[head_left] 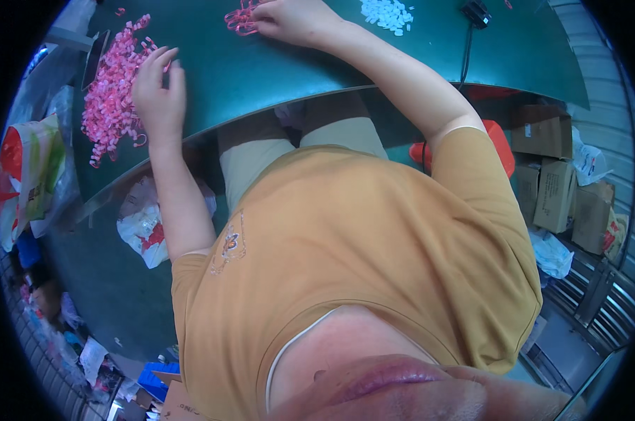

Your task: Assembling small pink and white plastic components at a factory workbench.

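Observation:
My left hand (159, 95) is at the right edge of a heap of small pink curled pieces (114, 98) on the green tabletop (289, 77). Its thumb and forefinger are bent together, with a small pink piece showing at the tips. Farther off, at the top of the picture, my right hand (296, 21) has its fingers closed on a bunch of thin pink loops (242, 21). What exactly lies under those fingertips is hidden. To the right of that hand is a small pile of pale white-blue pieces (388, 15).
A black device (476, 12) with a cable stands at the far right of the table. Along the left edge lies a dark flat object (95, 59). Bags (33, 168) hang at the left. Cardboard boxes (552, 189) are stacked at the right, near a red stool-like object (498, 144).

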Available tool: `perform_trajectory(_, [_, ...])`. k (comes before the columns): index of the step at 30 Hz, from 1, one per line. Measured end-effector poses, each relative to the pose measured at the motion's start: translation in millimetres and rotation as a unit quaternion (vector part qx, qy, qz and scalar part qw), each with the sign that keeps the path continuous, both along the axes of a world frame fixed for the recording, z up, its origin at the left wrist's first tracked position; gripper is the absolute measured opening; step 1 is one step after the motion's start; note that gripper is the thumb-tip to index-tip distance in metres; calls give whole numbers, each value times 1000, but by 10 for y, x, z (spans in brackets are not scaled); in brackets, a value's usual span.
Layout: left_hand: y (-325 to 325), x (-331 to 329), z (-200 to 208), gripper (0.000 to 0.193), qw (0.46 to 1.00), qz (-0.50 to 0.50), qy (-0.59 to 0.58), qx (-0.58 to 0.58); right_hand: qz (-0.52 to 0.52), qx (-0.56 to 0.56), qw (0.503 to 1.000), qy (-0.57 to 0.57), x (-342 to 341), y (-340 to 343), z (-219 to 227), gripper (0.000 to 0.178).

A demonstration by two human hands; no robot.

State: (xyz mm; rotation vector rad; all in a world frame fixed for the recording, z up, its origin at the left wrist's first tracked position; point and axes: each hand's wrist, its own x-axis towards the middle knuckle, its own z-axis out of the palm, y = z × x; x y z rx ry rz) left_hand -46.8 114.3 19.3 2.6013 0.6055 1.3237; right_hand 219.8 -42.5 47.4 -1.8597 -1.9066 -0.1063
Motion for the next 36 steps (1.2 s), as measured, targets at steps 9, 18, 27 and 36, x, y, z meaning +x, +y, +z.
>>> perform_trajectory(9, [-929, 602, -40, 25, 915, -137, -5, -378, -43, 171, 981, -79, -224, -671, -205, 11])
perform_trajectory(18, [-1009, 781, -49, 15, 975, -176, 83, -104, -120, 107, 985, -53, 131, -1309, -280, 12])
perform_trajectory(27, [-1020, 798, -37, 13, 971, -196, 80, -111, -276, 21, 959, -59, 870, -1548, -98, 25])
perform_trajectory(36, [-1002, 776, -87, 13, 971, -201, 65, -114, -188, 90, 978, -14, 621, -1370, -405, 30])
